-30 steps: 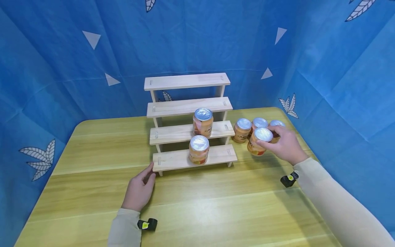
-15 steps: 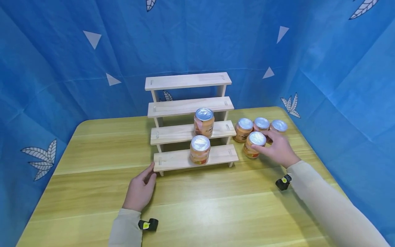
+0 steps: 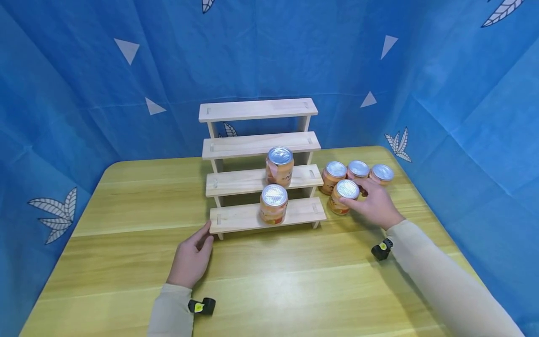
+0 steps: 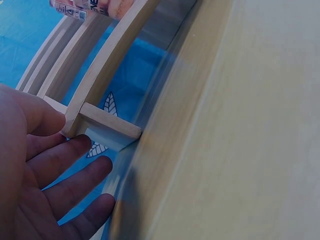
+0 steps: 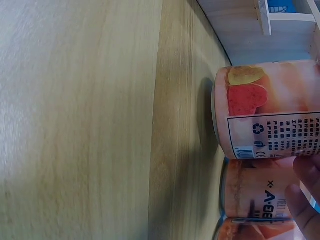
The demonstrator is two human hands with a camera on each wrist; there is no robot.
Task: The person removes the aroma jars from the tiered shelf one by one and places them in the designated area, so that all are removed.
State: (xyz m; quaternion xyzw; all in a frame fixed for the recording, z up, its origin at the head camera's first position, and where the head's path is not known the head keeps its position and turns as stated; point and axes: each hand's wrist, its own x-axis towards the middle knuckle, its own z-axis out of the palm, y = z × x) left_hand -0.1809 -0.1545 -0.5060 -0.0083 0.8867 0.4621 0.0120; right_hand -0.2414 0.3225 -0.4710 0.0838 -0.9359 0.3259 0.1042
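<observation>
In the head view my right hand (image 3: 375, 203) holds a peach-coloured can (image 3: 343, 199) with a ridged silver lid, thumb at its near side and fingers behind. The right wrist view shows this can (image 5: 265, 110) upright, its base close to the tabletop, two fingertips against the label. My left hand (image 3: 190, 260) reaches the left end of the lowest step of a wooden four-step rack (image 3: 236, 220). Its fingers (image 4: 85, 180) are spread and loosely extended, thumb and index tips right at the board's end. One can (image 3: 273, 206) stands on the lowest step, another (image 3: 280, 168) on the second.
Behind the held can, three similar cans, such as the left one (image 3: 334, 178), stand on the wooden table (image 3: 269, 290) right of the rack. Blue printed cloth (image 3: 261, 51) walls in the back and sides. The upper two steps (image 3: 258, 110) carry no cans.
My right hand has moved left and lowered the can toward the table, away from the other cans. The left hand has stayed at the rack's end.
</observation>
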